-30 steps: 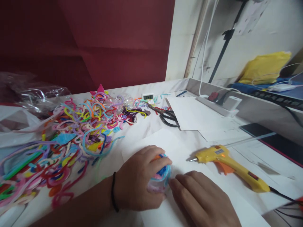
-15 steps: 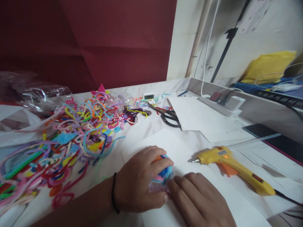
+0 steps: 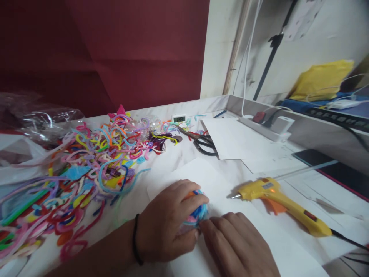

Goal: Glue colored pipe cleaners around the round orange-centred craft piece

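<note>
A small round ball covered in blue, orange and pink fuzzy strands sits in the grasp of my left hand, whose fingers curl over its top and side. Against the ball's right lower edge, my right hand has its fingers bent and pressed together. Its fingertips touch the ball, and whether they pinch something there is hidden. Both hands are over a white sheet of paper. To their right lies a yellow hot glue gun, its nozzle pointing left towards the hands.
A heap of colourful pipe cleaners covers the table's left side, beside clear plastic bags. Black-handled scissors and a small digital clock lie behind. A power strip and a phone are at right.
The view has shifted slightly, so everything sits a little further left. My left hand keeps its hold on the ball, and my right fingertips stay pressed at its edge.
</note>
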`<state>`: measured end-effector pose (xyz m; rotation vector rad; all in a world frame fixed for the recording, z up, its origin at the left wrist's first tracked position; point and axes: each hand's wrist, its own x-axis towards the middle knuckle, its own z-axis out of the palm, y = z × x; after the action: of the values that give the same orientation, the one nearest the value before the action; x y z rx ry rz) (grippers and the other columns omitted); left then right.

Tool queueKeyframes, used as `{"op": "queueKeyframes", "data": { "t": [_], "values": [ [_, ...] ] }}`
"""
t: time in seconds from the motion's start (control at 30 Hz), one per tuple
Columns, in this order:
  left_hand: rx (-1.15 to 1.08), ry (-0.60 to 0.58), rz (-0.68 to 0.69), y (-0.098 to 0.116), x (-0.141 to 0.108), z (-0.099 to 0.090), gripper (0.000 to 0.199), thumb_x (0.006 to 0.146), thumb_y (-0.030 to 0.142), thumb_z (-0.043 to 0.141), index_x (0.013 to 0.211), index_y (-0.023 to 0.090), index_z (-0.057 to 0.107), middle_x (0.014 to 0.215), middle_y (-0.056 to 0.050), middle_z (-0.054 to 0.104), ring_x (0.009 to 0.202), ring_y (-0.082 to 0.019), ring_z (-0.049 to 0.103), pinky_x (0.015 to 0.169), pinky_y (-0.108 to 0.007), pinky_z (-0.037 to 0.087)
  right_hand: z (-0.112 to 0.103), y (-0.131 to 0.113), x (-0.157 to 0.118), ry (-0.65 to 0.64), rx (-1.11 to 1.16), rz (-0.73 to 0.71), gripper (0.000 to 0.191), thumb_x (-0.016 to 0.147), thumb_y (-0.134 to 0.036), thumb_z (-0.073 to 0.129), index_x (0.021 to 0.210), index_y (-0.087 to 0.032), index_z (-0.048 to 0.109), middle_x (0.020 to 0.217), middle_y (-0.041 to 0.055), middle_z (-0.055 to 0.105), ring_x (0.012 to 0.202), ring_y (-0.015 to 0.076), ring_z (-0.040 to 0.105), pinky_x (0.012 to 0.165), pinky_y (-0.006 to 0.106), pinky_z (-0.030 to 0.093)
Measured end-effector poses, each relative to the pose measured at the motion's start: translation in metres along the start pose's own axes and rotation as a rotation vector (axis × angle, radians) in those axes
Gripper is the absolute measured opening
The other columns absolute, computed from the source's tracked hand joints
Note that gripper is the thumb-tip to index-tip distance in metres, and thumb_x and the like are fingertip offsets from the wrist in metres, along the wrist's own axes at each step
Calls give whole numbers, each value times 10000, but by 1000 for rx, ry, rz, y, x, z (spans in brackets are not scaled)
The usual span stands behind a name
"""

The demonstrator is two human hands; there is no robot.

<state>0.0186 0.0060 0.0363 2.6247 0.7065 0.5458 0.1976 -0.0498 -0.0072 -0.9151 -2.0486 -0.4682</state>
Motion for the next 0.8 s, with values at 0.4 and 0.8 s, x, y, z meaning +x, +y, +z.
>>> {"op": "queueKeyframes", "data": {
  "t": [0.4,0.8],
  "values": [
    [20,6,23,1,2,-2,489,757,184,511,1245,150,501,1271,-135,498,1178,-285,483,1053,-449,400,-10,14,-11,-90,221,170,179,938,-76,499,1070,-112,614,834,75,632,710,182,509,610,319,371],
    [9,21,37,1,1,-3,438,814,217,484,1247,158,463,1285,-145,491,1176,-292,488,1042,-452,409,-2,24,1,-85,318,160,207,991,-138,440,990,-151,647,937,82,676,805,202,535,676,362,381]
  ]
}}
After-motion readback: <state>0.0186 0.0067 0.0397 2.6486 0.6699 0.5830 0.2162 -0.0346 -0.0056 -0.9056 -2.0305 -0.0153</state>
